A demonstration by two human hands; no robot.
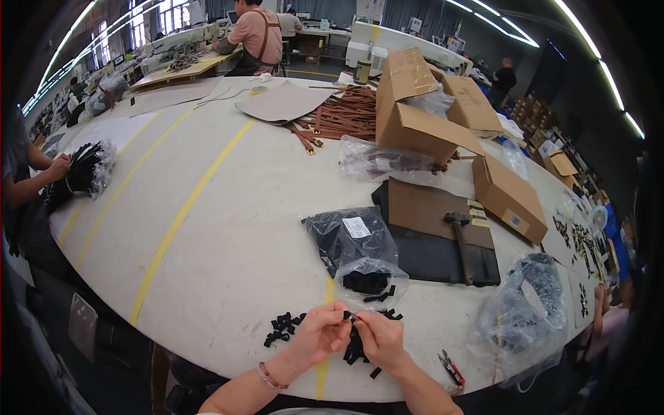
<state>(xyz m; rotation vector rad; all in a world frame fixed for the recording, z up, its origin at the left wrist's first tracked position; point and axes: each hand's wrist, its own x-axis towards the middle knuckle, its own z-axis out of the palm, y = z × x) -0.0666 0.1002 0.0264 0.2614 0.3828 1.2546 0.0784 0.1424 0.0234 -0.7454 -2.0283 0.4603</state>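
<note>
My left hand (322, 332) pinches a small black fabric loop (346, 315) between thumb and fingertips. Close against it, my right hand (380, 339) has thumb and forefinger pressed together on something thin, too small to name. Under and between the hands lies a heap of similar black pieces (355, 350). Another small pile of them (282, 326) sits just left of my left hand. Beyond my fingers, a clear plastic bag (366, 280) spills more black pieces from its mouth.
Red-handled thread snips (451, 368) lie right of my right hand. A hammer (459, 242) rests on a dark board. Plastic-wrapped goods (529, 304), cardboard boxes (508, 197) and brown leather straps (349, 114) stand around. At left, another person's hands (59, 168) hold a black bundle.
</note>
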